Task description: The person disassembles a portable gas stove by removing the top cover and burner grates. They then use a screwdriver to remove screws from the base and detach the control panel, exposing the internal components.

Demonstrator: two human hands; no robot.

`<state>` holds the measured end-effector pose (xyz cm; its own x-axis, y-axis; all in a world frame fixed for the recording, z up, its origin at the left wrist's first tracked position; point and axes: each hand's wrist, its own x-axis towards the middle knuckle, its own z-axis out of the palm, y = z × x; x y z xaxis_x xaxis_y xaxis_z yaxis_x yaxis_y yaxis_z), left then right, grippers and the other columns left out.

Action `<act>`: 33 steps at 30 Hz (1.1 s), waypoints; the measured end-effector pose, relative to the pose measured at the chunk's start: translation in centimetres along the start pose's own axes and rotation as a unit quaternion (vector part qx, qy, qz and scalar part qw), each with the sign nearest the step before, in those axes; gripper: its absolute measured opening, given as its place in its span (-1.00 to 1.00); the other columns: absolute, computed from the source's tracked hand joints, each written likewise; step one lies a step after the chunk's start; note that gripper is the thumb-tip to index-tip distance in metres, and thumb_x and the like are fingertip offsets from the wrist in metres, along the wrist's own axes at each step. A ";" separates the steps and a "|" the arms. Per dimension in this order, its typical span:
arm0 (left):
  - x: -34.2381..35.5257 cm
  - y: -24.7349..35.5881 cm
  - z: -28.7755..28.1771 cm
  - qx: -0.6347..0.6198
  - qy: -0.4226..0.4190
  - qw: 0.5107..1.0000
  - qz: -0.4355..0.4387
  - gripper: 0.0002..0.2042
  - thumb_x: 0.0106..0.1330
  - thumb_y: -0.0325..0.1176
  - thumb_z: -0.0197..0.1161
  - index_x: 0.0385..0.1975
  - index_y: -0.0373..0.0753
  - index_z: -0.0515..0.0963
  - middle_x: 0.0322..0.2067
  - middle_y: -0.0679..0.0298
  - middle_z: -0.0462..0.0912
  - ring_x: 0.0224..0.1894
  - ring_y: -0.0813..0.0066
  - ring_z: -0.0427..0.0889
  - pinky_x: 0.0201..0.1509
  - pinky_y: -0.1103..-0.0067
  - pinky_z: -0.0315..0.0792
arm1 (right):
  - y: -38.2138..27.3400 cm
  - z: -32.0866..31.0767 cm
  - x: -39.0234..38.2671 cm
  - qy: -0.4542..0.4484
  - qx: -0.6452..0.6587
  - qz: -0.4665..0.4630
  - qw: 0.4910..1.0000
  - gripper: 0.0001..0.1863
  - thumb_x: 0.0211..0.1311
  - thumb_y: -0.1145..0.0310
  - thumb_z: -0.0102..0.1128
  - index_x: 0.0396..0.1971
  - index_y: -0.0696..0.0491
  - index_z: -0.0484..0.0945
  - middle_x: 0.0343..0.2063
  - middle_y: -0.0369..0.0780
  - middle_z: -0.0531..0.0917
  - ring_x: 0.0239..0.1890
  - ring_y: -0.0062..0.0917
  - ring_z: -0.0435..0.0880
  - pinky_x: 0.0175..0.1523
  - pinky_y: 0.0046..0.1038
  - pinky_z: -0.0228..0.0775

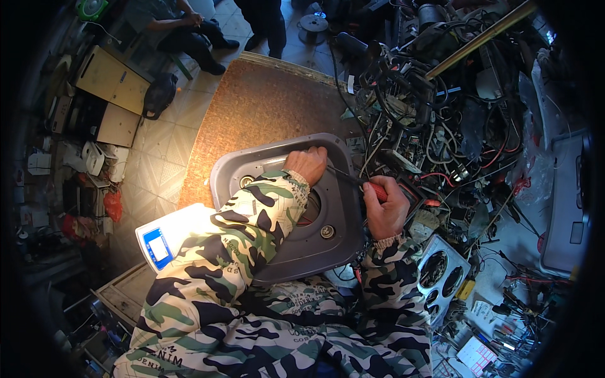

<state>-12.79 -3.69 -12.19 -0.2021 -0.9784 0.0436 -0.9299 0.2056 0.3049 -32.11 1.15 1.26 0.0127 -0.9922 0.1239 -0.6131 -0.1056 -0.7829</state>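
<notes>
A grey, square housing point(340, 242) with rounded corners and a raised rim rests in front of me, partly over the board's near end. A round opening and small round metal fittings point(327, 232) show in its floor. My left hand point(307, 165) is closed at the far part of the housing, knuckles up; whatever its fingers hold is hidden beneath them. In my right hand point(386, 205), beyond the housing's right rim, is a red-handled screwdriver point(379, 191). Its dark shaft points left across the rim, toward my left hand. My left sleeve covers part of the housing.
A brown board point(271, 94) stretches away beneath the housing. At left stands a white device with a blue panel point(157, 244). Tangled cables and parts point(435, 126) crowd the right side, near a metal plate with round holes point(441, 277). Two people point(189, 31) are beyond the board.
</notes>
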 end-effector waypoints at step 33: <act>-9.1 -3.3 -4.3 -0.451 0.007 0.813 -0.369 -0.76 0.23 -0.25 0.41 -0.30 -0.34 0.67 -0.47 0.09 0.74 -0.41 0.33 0.74 -0.23 0.45 0.57 | -3.3 6.0 3.5 -0.100 -0.070 -0.105 0.987 -0.83 0.22 0.35 0.36 -0.30 0.10 0.59 -0.41 -0.06 0.65 -0.36 -0.08 0.67 -0.26 -0.23 0.51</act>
<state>-6.61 4.45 -9.54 0.3178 -0.8294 -0.4595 -0.1924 -0.5309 0.8253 -25.26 -2.41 0.62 0.2975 -0.9443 0.1406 -0.6832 -0.3135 -0.6595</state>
